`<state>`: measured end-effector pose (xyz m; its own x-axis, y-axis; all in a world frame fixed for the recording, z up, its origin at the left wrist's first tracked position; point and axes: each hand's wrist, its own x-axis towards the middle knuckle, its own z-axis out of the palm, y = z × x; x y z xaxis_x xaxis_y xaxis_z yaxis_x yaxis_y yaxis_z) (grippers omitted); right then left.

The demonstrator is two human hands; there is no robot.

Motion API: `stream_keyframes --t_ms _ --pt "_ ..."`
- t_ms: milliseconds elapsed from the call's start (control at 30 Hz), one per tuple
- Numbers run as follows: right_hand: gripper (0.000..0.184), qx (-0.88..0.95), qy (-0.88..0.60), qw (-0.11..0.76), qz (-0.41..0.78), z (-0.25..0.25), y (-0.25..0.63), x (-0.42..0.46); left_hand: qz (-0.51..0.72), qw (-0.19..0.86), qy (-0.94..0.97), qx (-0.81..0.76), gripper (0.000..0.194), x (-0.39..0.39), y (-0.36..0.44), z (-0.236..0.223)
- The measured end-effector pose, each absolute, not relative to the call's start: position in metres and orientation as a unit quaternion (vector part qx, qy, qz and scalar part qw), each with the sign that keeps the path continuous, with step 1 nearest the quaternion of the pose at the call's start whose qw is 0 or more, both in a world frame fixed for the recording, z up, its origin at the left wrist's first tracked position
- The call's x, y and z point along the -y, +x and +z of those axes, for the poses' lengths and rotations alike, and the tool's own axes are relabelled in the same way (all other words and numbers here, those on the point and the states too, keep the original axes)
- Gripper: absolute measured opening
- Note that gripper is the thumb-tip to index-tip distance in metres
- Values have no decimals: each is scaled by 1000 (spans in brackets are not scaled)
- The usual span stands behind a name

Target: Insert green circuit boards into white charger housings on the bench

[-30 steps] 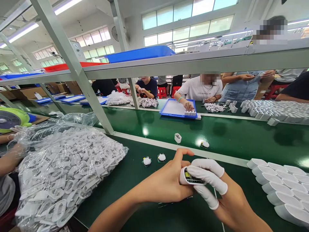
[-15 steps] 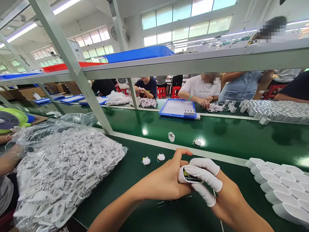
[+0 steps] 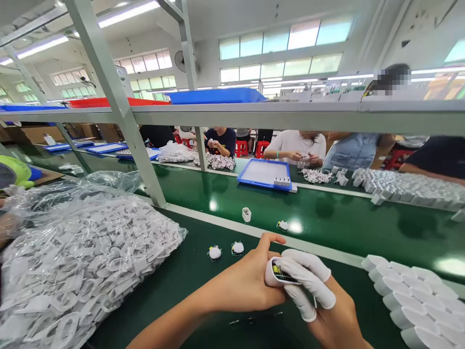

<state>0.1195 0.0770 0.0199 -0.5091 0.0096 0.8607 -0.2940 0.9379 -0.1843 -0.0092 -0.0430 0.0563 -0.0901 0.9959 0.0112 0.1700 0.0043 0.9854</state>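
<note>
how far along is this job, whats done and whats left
Looks done: one white casing on the green belt shows parts inside. In hand: the left hand holds another casing with a board in its opening, right hand on it too. Probably left: two loose boards nearby and one board on the belt. Whether the grouped casings are filled, I can't tell.

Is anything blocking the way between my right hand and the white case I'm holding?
Nothing visible stands between your right hand and the case, apart from the white finger covers you're wearing. Those covered fingers are at its opening, and your left hand holds it from the other side.
</note>
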Motion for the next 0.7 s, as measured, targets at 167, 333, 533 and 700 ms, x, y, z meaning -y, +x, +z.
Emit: stream_keyframes --t_ms 167,333,533,700 --pt "35 878 86 453 126 14 119 -90 448 397 539 -592 67 32 -17 49" --pt "35 900 91 419 85 11 125 -94 444 398 554 -581 82 27 -22 41" --pt "27 898 55 432 65 14 130 -92 446 405 554 -575 93 30 -20 46" --pt "24 905 9 421 62 8 137 -99 447 399 552 -580 95 34 -17 51"
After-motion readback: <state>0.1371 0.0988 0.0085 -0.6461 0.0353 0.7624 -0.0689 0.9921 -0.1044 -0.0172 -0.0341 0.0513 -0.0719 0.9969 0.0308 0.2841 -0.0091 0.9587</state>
